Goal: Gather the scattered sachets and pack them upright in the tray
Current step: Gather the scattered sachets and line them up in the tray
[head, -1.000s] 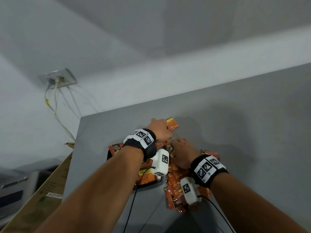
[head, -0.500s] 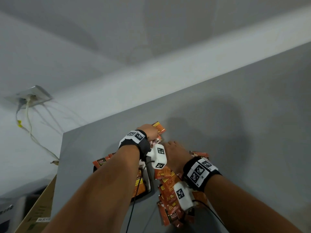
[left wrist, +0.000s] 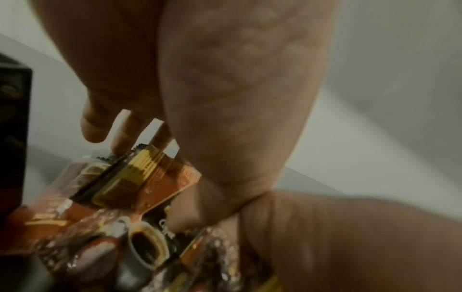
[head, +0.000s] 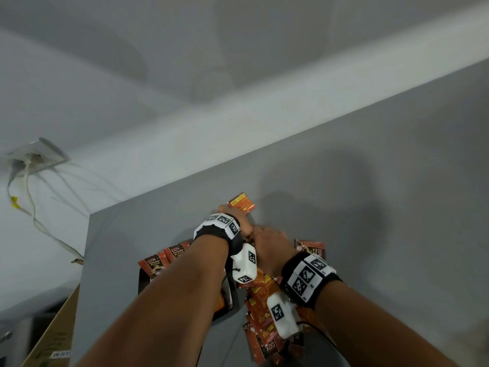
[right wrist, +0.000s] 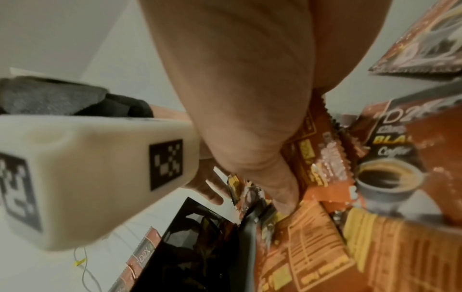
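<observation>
Both hands are crowded together near the far left corner of the grey table [head: 370, 207], right over the heap of coffee sachets. The left hand [head: 239, 221] holds an orange sachet [head: 242, 203] that sticks out past its knuckles toward 12 o'clock; from the left wrist view, the fingers [left wrist: 120, 142] curl down onto the top edge of a bunched sachet [left wrist: 140, 181], with the thumb underneath, so they are clamped on it. The right hand [head: 270, 247] sits just at 4 o'clock of the left one, touching it, palm down on the pile; its thumb [right wrist: 282, 189] presses into the sachets, but I cannot tell how the other fingers lie, nor whether they grip anything. The black tray [head: 144, 282] lies at 8 o'clock of the hands, mostly hidden under the left forearm, with two sachets standing in it [head: 165, 258] at its far end, labels facing out. The loose sachets [head: 260, 308] trail from under the right hand toward 6 o'clock, overlapping one another flat on the table, and one more sachet [head: 309, 249] lies at 3 o'clock of the right hand. Off the table at 9 o'clock, a wall socket [head: 37, 156] hangs with white cables [head: 29, 205] trailing down, and a cardboard box [head: 53, 337] stands beside the table's left edge.
</observation>
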